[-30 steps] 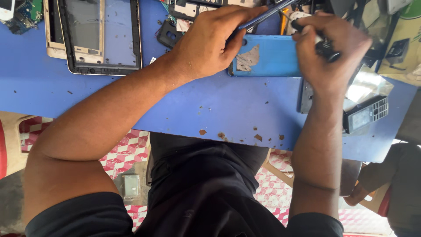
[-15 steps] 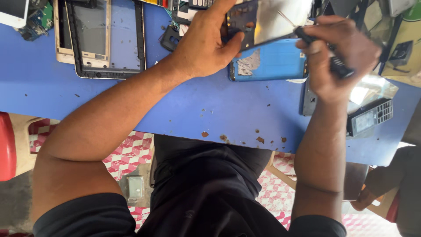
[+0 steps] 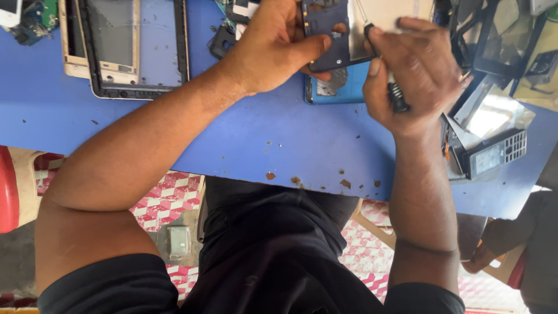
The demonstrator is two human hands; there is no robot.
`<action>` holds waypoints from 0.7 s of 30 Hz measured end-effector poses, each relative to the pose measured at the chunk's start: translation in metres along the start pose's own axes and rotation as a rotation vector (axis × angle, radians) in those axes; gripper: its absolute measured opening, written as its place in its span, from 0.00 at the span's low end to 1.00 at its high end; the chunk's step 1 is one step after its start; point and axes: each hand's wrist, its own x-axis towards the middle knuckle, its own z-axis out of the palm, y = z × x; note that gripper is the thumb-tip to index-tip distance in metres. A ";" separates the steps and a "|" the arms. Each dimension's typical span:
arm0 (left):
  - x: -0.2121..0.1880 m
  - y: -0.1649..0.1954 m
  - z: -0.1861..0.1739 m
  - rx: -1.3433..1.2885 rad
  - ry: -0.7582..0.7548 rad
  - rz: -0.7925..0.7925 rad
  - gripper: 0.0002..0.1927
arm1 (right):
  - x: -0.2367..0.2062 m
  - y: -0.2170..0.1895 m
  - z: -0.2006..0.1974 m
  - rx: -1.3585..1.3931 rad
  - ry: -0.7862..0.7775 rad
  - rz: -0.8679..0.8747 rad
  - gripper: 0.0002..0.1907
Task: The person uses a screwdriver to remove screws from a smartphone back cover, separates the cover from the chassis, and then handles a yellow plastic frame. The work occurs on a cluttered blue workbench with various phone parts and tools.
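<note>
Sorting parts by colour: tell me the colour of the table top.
Blue, with small rusty chipped spots, on the table top; the head view shows it.

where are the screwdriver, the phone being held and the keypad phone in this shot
screwdriver (image 3: 397, 97), head view, on its ribbed black grip under the right hand
held phone (image 3: 325, 26), head view, on its dark opened back
keypad phone (image 3: 497, 152), head view, on its keypad face

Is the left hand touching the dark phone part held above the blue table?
Touching. The head view shows the left hand gripping the dark phone part, its thumb pressed across the part's lower edge and the other fingers behind it.
</note>
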 end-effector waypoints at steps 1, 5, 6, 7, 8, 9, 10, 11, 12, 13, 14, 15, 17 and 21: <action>0.000 0.000 0.000 0.005 0.032 -0.045 0.24 | 0.001 0.000 -0.001 -0.015 0.020 0.001 0.13; 0.001 -0.004 0.000 -0.001 -0.054 0.098 0.27 | -0.002 -0.005 0.001 -0.027 0.033 0.022 0.12; 0.001 -0.005 0.000 0.000 -0.057 0.113 0.27 | -0.003 -0.006 0.002 -0.036 0.036 0.013 0.12; 0.001 -0.007 0.000 0.000 -0.063 0.126 0.26 | -0.004 -0.007 0.003 -0.047 0.039 0.006 0.12; 0.000 -0.008 -0.001 -0.004 -0.051 0.126 0.26 | -0.005 -0.007 0.003 -0.032 0.041 0.011 0.13; 0.000 -0.009 -0.001 -0.010 -0.040 0.124 0.25 | -0.005 -0.006 0.003 -0.017 0.041 0.020 0.13; -0.001 -0.010 -0.001 -0.018 -0.029 0.119 0.25 | -0.004 -0.005 0.002 -0.001 0.039 0.030 0.13; -0.001 -0.011 -0.002 -0.009 -0.013 0.108 0.25 | -0.003 -0.004 -0.001 -0.055 0.056 0.057 0.13; -0.001 -0.011 -0.002 0.002 0.001 0.102 0.24 | -0.001 -0.001 -0.004 -0.113 0.075 0.079 0.13; -0.002 -0.011 -0.003 0.016 0.014 0.103 0.24 | 0.001 0.000 -0.006 -0.173 0.097 0.094 0.12; -0.002 -0.011 -0.003 0.023 0.012 0.105 0.24 | 0.002 0.000 -0.006 -0.172 0.106 0.105 0.13; -0.001 -0.010 -0.003 0.030 0.011 0.104 0.23 | 0.003 0.000 -0.006 -0.168 0.115 0.119 0.14; -0.001 -0.009 -0.003 0.041 0.002 0.102 0.24 | 0.002 -0.003 -0.002 -0.134 0.115 0.107 0.14; -0.002 -0.005 -0.003 0.012 0.010 0.100 0.22 | -0.002 -0.005 0.003 -0.136 0.064 0.055 0.12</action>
